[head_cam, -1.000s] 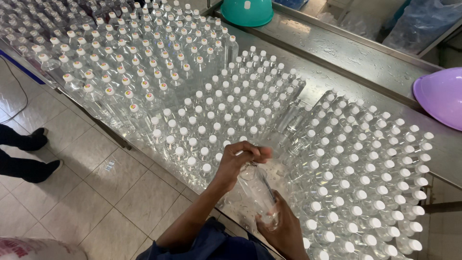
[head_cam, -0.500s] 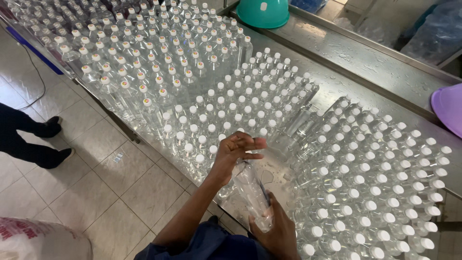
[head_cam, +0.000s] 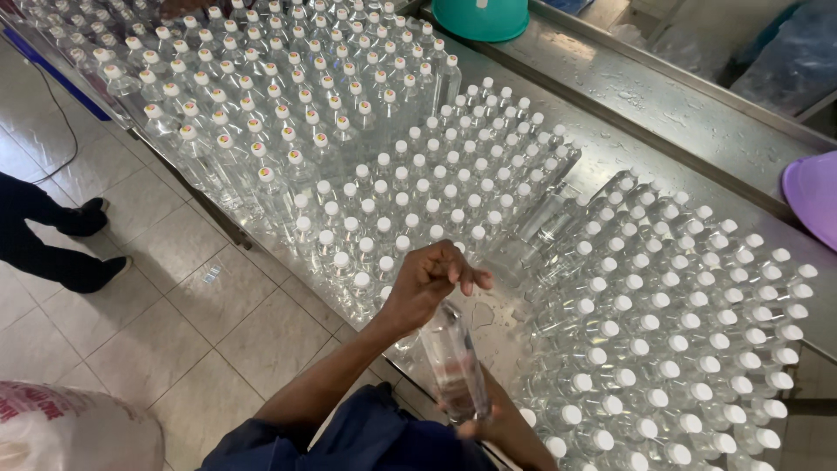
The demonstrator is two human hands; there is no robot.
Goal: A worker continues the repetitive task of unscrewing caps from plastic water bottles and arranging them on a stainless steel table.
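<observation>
Lower centre of the frame: one clear bottle, tilted, top toward the upper left. Left hand over its top, fingers curled and pinching the neck end. Right hand under its base, fingers wrapped round the bottom, mostly cut off by the lower edge. Behind, across the steel table, white-capped bottles far too many to count, in three broad clusters. Upper centre, one teal bowl; right edge, one purple bowl. Left edge, two shoes of another person on the tiled floor. Lower left corner, one sack.
</observation>
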